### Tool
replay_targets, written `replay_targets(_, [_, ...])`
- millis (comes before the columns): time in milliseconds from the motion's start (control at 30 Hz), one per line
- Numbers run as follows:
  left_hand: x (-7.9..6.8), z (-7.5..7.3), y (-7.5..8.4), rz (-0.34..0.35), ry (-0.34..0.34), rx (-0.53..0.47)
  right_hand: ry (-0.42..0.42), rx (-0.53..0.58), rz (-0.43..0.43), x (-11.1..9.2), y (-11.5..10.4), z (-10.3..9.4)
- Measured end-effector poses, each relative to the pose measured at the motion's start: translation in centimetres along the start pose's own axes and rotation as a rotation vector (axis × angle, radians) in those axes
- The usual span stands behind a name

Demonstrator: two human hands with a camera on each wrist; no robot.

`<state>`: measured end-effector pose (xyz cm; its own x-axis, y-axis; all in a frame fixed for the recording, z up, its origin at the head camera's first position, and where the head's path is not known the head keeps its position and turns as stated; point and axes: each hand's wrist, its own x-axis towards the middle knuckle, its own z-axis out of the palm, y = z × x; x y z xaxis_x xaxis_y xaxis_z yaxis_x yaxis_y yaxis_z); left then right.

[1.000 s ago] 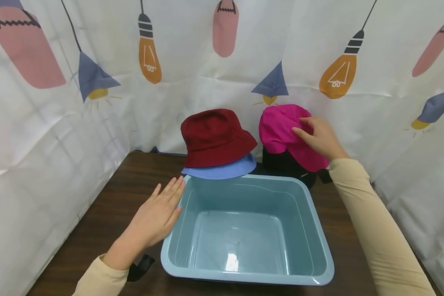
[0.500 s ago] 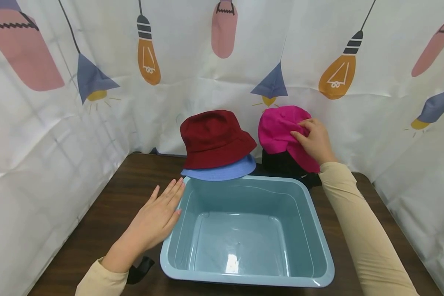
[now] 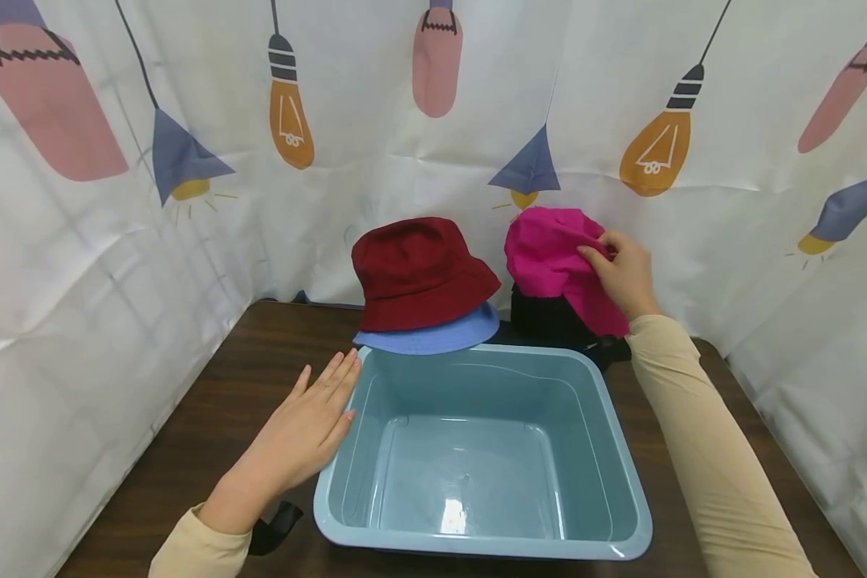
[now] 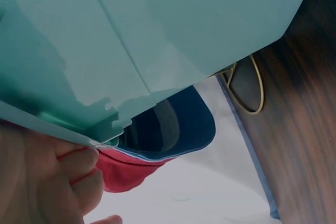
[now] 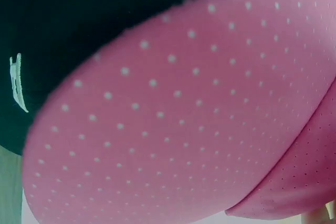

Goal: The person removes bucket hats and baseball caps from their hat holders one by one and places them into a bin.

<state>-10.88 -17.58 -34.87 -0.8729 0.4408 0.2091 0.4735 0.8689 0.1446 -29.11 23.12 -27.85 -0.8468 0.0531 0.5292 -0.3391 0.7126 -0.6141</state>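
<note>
The pink hat (image 3: 549,253) sits at the back of the table on top of a black hat (image 3: 549,319), over to the right and close to the lamp-printed curtain (image 3: 79,265), and the right hand (image 3: 624,273) is on it — fingers curled into the fabric at the crown's right side, pinching a fold of it. From the right wrist view the hat's perforated pink cloth (image 5: 173,129) fills nearly everything, with the black hat (image 5: 79,24) dark above it; the fingers themselves barely show there. The left hand (image 3: 299,437) is well apart from the pink hat, lying flat with straight, slightly spread fingers on the dark wooden table (image 3: 209,401), its fingertips touching the left wall of the light blue tub (image 3: 624,474) and holding nothing. The left wrist view shows those fingers (image 4: 79,182) just under the tub's rim (image 4: 105,129). The tub stands in the middle of the table, in front of both stacks of hats — nothing lies in it, only a glare on its glossy floor. Behind its far rim, to the left of the pink hat, a dark red bucket hat (image 3: 419,273) rests on a light blue hat (image 3: 433,335), whose brim reaches just to the tub's edge.
</note>
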Motion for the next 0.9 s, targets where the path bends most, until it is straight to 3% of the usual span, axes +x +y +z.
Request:
replay_targets(333, [-0.02,0.00,-0.02,-0.015,-0.010,-0.008,0.040,0.046,0.017,0.22,-0.06,-0.64])
replay_targets(633, [-0.07,-0.10,0.17,-0.011,-0.001,-0.004,-0.096,0.088,0.064,0.35,-0.25,-0.94])
replay_targets(900, [-0.03,-0.10,0.22,-0.008,0.005,0.002,-0.143,0.110,0.112,0.30,-0.21,-0.65])
